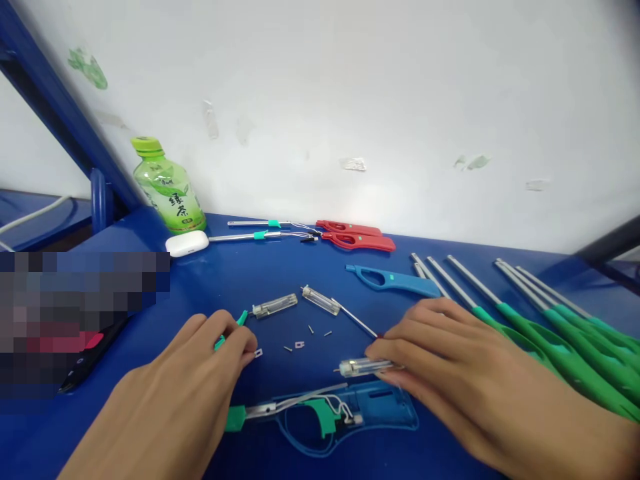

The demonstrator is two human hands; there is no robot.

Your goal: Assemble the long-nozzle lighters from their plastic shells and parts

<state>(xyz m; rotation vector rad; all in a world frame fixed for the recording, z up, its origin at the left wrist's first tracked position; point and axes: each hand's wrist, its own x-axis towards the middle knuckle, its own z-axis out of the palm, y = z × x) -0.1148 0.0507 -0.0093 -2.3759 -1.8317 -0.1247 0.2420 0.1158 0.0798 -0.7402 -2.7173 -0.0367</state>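
My left hand [200, 367] is closed in a pinch, with a small pale clip [258, 353] at its fingertips. Beside those fingers a green plastic trigger piece [243, 318] partly shows. My right hand [440, 360] is closed around a clear lighter fuel tank [364, 367]. A screwdriver's thin metal shaft [356, 318] runs out from its fingers; the handle is hidden. Below both hands lies an opened blue lighter shell [390, 408], with a green trigger [327, 417], white wires and a metal tube inside. Two more clear fuel tanks [276, 305] [320, 300] lie beyond.
Tiny screws [311, 329] and another clip [299, 345] lie mid-table. Behind are a blue shell half [395, 281], red shells [357, 241], metal tubes [245, 237], a white case [187, 244] and a tea bottle [167, 190]. Several green lighters [565, 333] lie right.
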